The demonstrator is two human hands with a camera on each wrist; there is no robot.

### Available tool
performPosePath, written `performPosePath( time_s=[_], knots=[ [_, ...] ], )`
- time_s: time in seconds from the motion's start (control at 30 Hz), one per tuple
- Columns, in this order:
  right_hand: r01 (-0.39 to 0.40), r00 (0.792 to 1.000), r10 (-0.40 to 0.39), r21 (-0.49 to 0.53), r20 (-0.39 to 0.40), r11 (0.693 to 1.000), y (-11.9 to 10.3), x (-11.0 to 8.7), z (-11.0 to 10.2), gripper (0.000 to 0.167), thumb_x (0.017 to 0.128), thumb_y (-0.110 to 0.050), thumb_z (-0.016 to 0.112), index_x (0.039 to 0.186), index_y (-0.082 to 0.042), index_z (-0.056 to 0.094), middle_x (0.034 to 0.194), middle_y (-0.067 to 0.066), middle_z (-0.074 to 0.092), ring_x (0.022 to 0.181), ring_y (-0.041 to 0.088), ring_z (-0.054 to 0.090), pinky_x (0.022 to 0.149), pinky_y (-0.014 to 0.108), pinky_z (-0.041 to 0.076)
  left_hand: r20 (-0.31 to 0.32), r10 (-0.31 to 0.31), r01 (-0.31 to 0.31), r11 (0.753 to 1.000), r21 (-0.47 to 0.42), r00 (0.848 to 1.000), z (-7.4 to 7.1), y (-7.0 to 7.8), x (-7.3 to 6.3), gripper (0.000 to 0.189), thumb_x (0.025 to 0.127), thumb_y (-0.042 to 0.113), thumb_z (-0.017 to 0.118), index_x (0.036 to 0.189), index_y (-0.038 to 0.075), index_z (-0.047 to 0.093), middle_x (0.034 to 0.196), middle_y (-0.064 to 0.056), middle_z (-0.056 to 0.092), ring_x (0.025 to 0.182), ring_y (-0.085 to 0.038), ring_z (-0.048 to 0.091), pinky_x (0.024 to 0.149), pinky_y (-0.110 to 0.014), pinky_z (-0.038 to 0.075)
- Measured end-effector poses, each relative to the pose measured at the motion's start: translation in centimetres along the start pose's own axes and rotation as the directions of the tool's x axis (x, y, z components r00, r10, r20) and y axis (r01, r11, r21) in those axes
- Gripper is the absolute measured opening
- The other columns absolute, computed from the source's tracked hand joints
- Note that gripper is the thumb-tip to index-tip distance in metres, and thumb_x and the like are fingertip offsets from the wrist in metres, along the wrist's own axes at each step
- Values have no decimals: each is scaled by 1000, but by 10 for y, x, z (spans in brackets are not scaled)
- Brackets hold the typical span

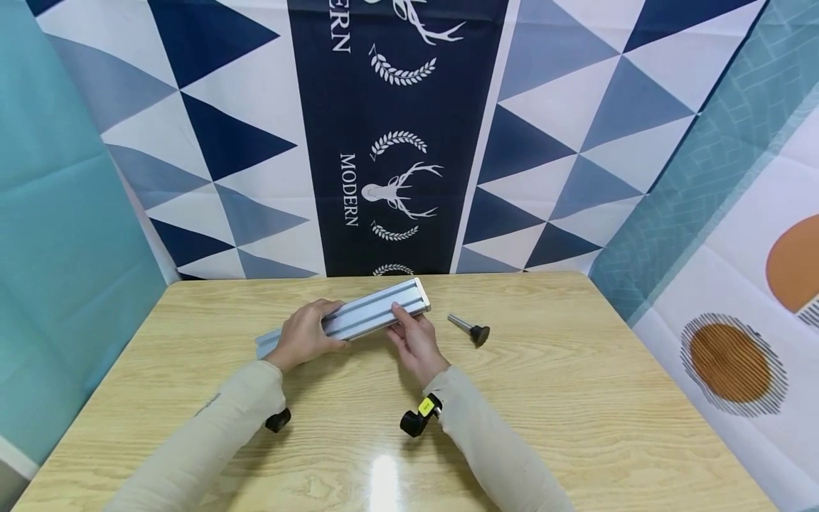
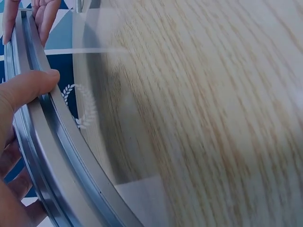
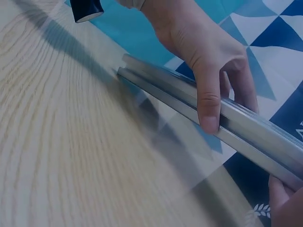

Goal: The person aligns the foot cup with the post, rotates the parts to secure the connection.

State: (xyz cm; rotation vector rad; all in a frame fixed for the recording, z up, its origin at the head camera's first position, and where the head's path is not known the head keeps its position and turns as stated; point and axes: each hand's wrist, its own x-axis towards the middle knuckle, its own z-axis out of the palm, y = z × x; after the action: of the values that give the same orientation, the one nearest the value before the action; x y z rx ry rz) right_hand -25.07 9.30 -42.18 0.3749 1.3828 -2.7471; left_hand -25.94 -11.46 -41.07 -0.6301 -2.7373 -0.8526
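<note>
Silvery bar (image 1: 366, 314), long and grooved

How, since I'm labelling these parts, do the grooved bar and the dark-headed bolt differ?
The grooved bar is long and broad; the dark-headed bolt is much shorter, with a slim rod. The left hand and right hand grip the bar, while the bolt lies untouched on the table. Both show silvery surfaces, though the bolt's head is dark.
</note>
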Motion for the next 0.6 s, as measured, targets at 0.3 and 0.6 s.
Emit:
performPosePath(
  time_s=[0.3, 0.6],
  knots=[
    [28, 999, -29, -15, -41, 999, -16, 1, 5, 41, 94, -7, 60, 132, 2, 48, 125, 25, 57, 113, 29, 60, 92, 36, 48, 147, 4, 13, 993, -114, 989, -10, 0, 6, 85, 72, 36, 84, 143, 9, 47, 135, -16, 55, 106, -26, 60, 84, -43, 48],
    [56, 998, -52, -115, 35, 992, -34, 1, 10, 41, 94, -8, 60, 132, 1, 49, 125, 22, 60, 99, 19, 67, 82, 30, 53, 347, 28, 89, 944, -318, 938, -31, -6, 14, 62, 92, 33, 65, 142, 2, 45, 135, -18, 54, 109, -24, 57, 88, -40, 47]
  ],
)
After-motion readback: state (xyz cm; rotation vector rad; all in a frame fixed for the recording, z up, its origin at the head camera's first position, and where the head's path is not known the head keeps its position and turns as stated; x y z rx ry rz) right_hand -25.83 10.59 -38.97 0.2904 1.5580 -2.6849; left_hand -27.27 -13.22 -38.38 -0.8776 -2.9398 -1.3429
